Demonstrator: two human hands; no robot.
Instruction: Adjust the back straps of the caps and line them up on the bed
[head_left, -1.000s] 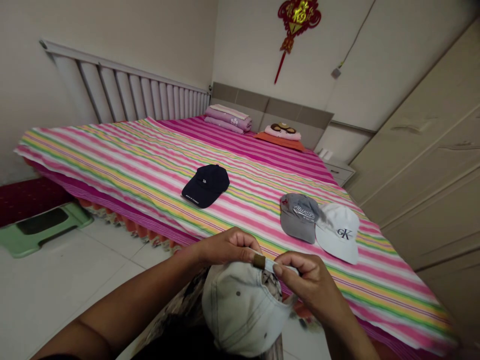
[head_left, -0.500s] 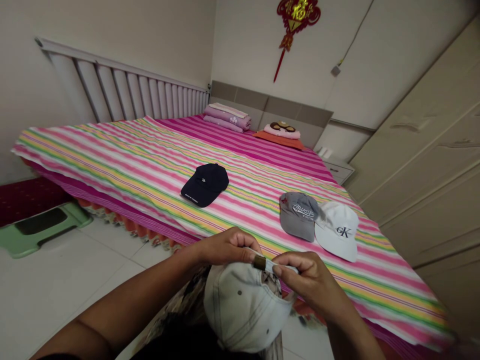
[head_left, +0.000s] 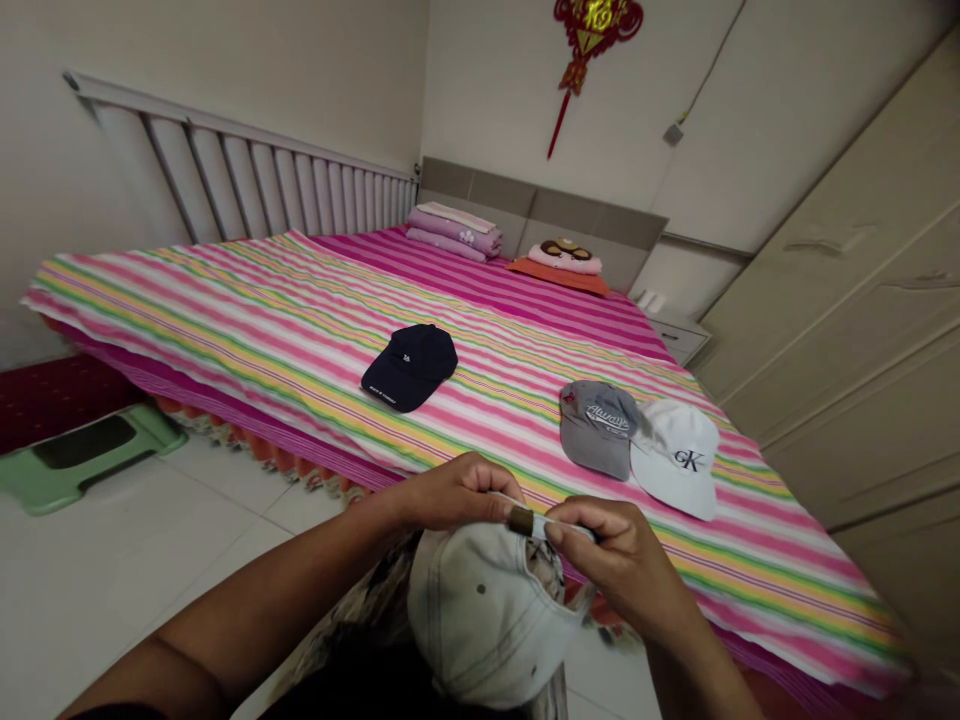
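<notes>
In front of me my left hand (head_left: 454, 493) and my right hand (head_left: 619, 560) hold up a pale washed-denim baseball cap (head_left: 480, 620), its underside partly showing. Both hands pinch the cap's thin back strap (head_left: 562, 529) from either side. A small brass-coloured slider buckle (head_left: 520, 520) sits on the strap between my fingertips. The cap's peak is hidden below, behind the crown and my arms.
A bed with a pink, yellow and green striped cover (head_left: 300, 340) lies ahead, bearing a navy cap (head_left: 409, 367), a grey cap (head_left: 600, 430) and a white cap (head_left: 676, 460). A radiator (head_left: 247, 180), wardrobe doors (head_left: 847, 350) and a green stool (head_left: 75, 462) surround it.
The view has tilted slightly, so the room sits a little higher in the frame. My hands still pinch the strap, and the buckle has not visibly shifted along it.
</notes>
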